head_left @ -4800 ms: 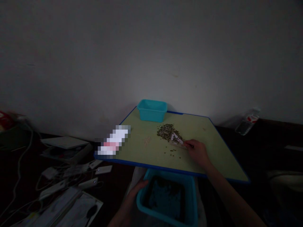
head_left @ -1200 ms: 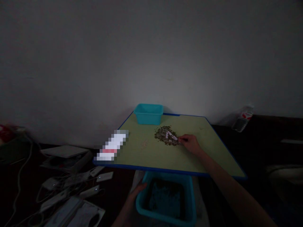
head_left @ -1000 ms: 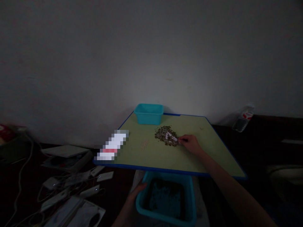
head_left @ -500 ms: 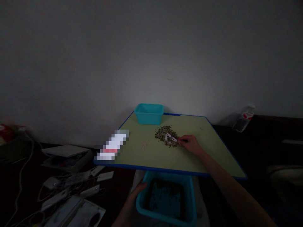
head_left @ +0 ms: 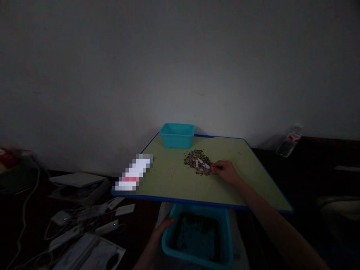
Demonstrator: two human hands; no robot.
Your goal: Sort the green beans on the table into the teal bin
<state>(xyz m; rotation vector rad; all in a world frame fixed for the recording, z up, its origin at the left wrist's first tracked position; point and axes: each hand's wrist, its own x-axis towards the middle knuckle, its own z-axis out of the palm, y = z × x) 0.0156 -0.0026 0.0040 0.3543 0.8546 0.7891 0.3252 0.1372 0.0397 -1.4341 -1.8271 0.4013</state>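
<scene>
A heap of small dark-green beans (head_left: 195, 159) lies on a green table (head_left: 253, 176) with a blue edge. My right hand (head_left: 226, 171) rests at the heap's right side, fingers pinched on a small white card or scraper (head_left: 204, 164) that lies in the beans. Below the table's front edge my left hand (head_left: 162, 228) grips the left rim of a teal tub (head_left: 226, 240), which holds dark beans. The room is very dim.
A second, smaller teal tub (head_left: 177, 135) stands at the table's far edge by the wall. A blurred white and pink packet (head_left: 132, 174) lies at the table's left corner. Cables, adapters and papers (head_left: 78, 225) litter the floor at left. A plastic bottle (head_left: 289, 143) leans at right.
Nearly 5 s ago my right hand was nearer the front edge with beans strewn there; now it is further back at a tighter heap. In the last second only the white piece shifted a little.
</scene>
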